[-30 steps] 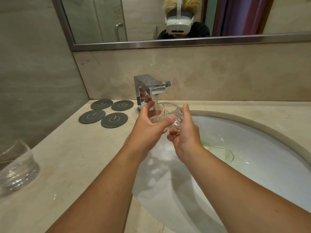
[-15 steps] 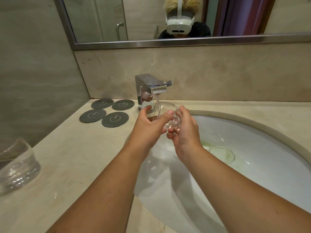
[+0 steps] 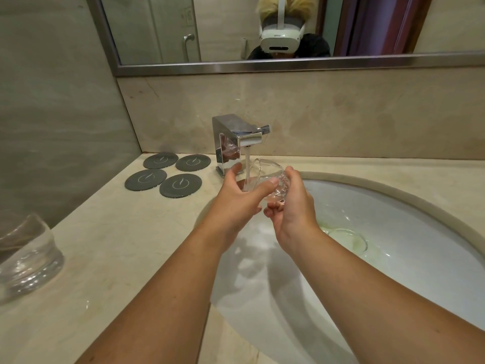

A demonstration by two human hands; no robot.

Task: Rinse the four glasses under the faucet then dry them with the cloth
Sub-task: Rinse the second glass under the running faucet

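Note:
A clear glass [image 3: 267, 170] lies tilted on its side under the chrome faucet [image 3: 236, 137], its mouth toward the left, and the running water stream [image 3: 247, 166] falls into it. My left hand [image 3: 240, 198] grips the glass at its mouth, thumb across the front. My right hand [image 3: 291, 206] curls round its thick base from the right. Both are above the left part of the white sink [image 3: 393, 258]. Another clear glass [image 3: 25, 258] stands on the counter at the far left edge, partly cut off. No cloth is in view.
Several dark round coasters [image 3: 168, 174] lie on the beige counter [image 3: 105, 258] left of the faucet. A wall closes the left side. A mirror [image 3: 262, 30] hangs above the backsplash. The drain [image 3: 346, 240] sits right of my hands.
The glass has turned a little between my hands under the stream, and my fingers have shifted their hold on it. The hands stay in the same place.

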